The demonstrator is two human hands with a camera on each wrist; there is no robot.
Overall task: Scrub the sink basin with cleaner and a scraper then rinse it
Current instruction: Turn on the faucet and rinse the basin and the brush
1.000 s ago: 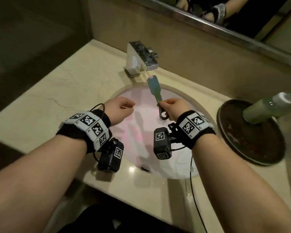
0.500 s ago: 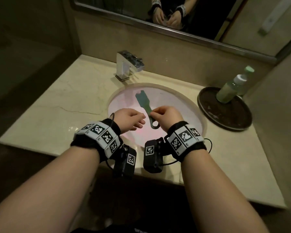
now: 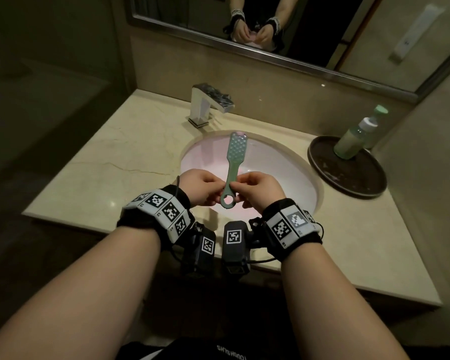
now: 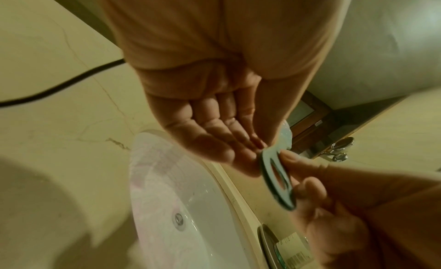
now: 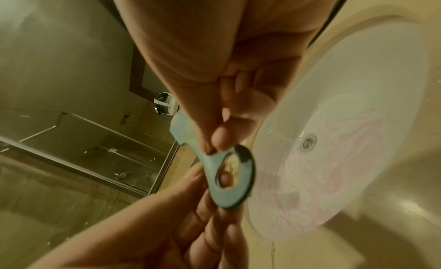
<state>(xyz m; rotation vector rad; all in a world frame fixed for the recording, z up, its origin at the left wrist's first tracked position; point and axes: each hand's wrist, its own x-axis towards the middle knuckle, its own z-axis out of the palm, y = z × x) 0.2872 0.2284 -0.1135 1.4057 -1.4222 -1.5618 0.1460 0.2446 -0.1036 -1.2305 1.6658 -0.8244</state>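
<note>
A pale green scraper (image 3: 233, 158) with a dimpled blade and a ring-ended handle is held upright over the white sink basin (image 3: 283, 178), whose walls carry a pink film. My left hand (image 3: 215, 187) and right hand (image 3: 240, 187) both pinch its handle just above the ring. In the left wrist view my left hand (image 4: 257, 148) meets the scraper (image 4: 276, 177) at the ring. In the right wrist view my right hand (image 5: 214, 143) pinches the scraper (image 5: 229, 178), and a left fingertip shows through the ring's hole.
A chrome faucet (image 3: 208, 105) stands behind the basin on the beige marble counter (image 3: 102, 162). At the right a green bottle (image 3: 356, 136) stands on a dark round tray (image 3: 348, 178). A mirror runs along the wall. The drain (image 4: 179, 219) lies in the basin's bottom.
The scraper has come back from under the faucet toward me and risen. My left hand, apart from it before, now holds the handle along with the right. My head has pulled back.
</note>
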